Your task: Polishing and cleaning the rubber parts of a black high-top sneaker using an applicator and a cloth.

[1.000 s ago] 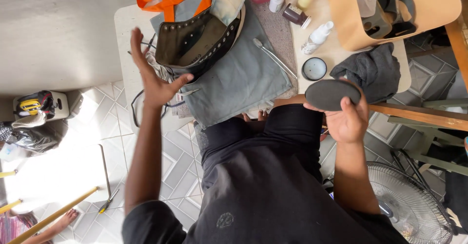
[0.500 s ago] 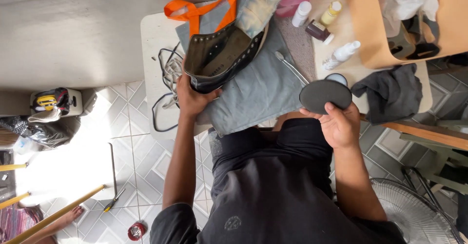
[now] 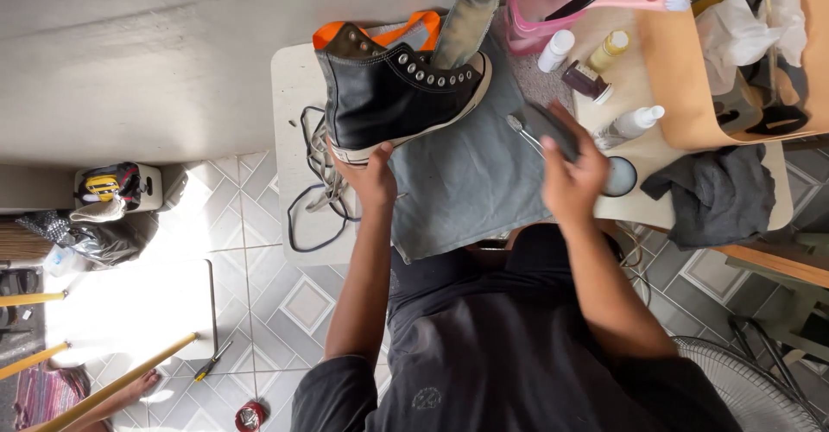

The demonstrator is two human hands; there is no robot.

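My left hand (image 3: 371, 177) grips the heel end of a black high-top shoe (image 3: 397, 95) and holds it on its side over a grey cloth (image 3: 466, 186) on the small white table (image 3: 289, 86). The shoe has a white sole and metal eyelets, with no laces in them. My right hand (image 3: 570, 177) is over the cloth's right edge and holds a dark oval insole (image 3: 557, 130), mostly hidden behind the fingers. Loose laces (image 3: 315, 181) lie left of the shoe.
A pink tub (image 3: 540, 0) with a pink-handled brush (image 3: 630, 2), small bottles (image 3: 557, 49), an open round tin (image 3: 622, 177), a toothbrush (image 3: 521, 131), a dark rag (image 3: 717, 194) and a tan basket (image 3: 682, 78) stand at the right. A fan (image 3: 760, 380) is at the lower right.
My left hand took hold of the shoe and turned it onto its side. My right hand carried the insole left and forward, over the cloth.
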